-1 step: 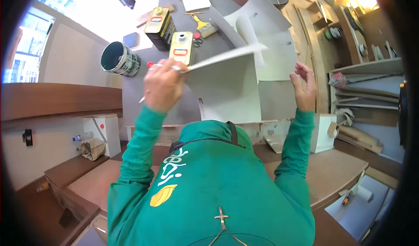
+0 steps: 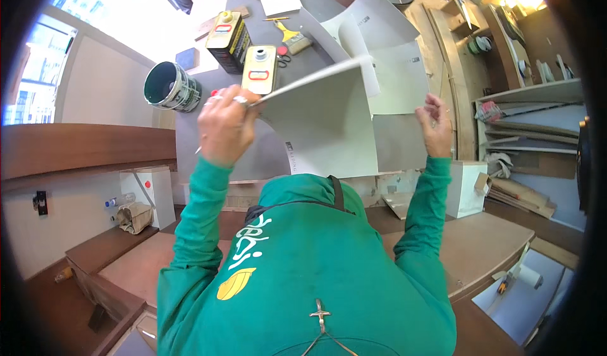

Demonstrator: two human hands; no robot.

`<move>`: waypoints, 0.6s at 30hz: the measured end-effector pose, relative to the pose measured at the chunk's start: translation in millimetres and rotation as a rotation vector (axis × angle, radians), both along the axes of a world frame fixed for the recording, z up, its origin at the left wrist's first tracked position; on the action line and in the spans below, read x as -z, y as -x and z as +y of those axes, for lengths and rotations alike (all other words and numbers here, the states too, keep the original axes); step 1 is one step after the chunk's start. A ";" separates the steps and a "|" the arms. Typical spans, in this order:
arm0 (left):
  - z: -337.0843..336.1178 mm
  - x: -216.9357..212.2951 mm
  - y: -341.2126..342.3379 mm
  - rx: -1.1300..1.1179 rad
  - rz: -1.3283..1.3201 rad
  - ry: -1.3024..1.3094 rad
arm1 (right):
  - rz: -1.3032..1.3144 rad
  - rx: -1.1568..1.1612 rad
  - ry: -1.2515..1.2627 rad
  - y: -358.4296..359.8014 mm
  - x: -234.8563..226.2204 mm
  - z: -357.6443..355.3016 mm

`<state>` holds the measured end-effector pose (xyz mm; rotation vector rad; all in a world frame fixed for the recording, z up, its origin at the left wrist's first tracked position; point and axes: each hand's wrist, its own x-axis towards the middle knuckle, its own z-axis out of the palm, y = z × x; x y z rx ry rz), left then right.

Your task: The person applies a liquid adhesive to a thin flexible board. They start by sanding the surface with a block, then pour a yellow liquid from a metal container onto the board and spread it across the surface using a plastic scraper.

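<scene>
In the head view, the person's left hand has its fingers pinched on the left end of the raised edge of a thin pale sheet – a slim pale tip pokes out below the hand, too small to identify. The sheet is in front of the person, its near part over the grey table, its far edge tipped up. The right hand is apart from it, raised near the table's right side, fingers loosely curled and grasping nothing visible. More pale sheets lie between the raised edge and the right hand, overlapping. Just beyond the left hand stand a yellow-topped can and a darker-sided can – left of them, a stained bucket; to their right, a yellow-handled brush and scissors
</scene>
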<state>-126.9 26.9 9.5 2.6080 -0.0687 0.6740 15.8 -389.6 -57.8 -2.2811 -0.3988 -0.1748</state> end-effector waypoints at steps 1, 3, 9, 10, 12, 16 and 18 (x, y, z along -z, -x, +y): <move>6.2 -3.8 8.4 -0.033 -0.004 0.038 | 0.096 0.103 -0.009 -5.9 42.5 -29.5; 12.8 -1.5 20.5 -0.096 0.002 0.104 | 0.223 -0.015 0.175 19.3 102.5 -55.8; 36.5 18.6 60.0 -0.311 0.132 0.325 | 0.986 -0.057 -0.135 95.0 209.3 -36.4; 41.4 24.5 64.9 -0.311 0.153 0.323 | 1.096 -0.022 -0.278 98.8 223.0 -29.3; 52.3 35.1 77.1 -0.321 0.189 0.318 | 0.955 0.042 -0.388 106.6 242.9 -12.7; 72.8 80.2 103.9 -0.313 0.200 0.370 | 0.643 0.188 -0.345 83.9 286.1 -23.1; 83.4 111.6 120.4 -0.357 0.248 0.448 | 0.558 0.256 -0.424 65.9 293.2 -20.3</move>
